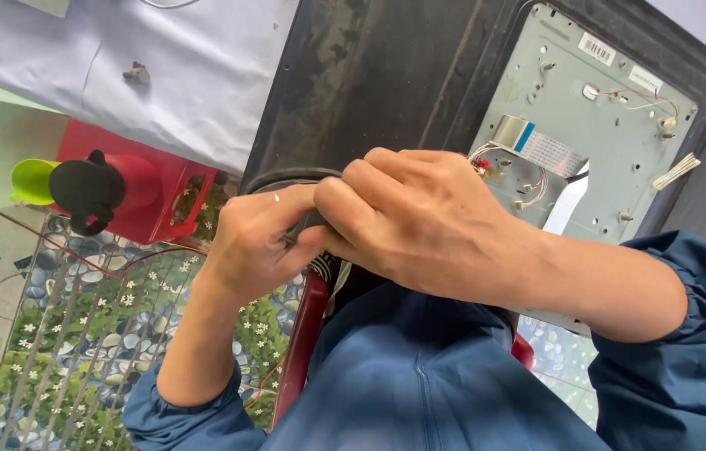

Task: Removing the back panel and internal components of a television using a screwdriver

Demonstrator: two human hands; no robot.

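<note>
Both hands pinch a black cable at the edge of an opened flat-panel chassis.

The left hand [257, 242] and right hand [420, 221] meet fingertip to fingertip, pressed together around the black cable [286, 177], which curves along the dark back cover [369, 75]. Beside them lies the grey metal plate [587, 125] with a flat ribbon cable [536, 144]. A red stool [152, 196] stands on the pebble-pattern floor [94, 334].
</note>
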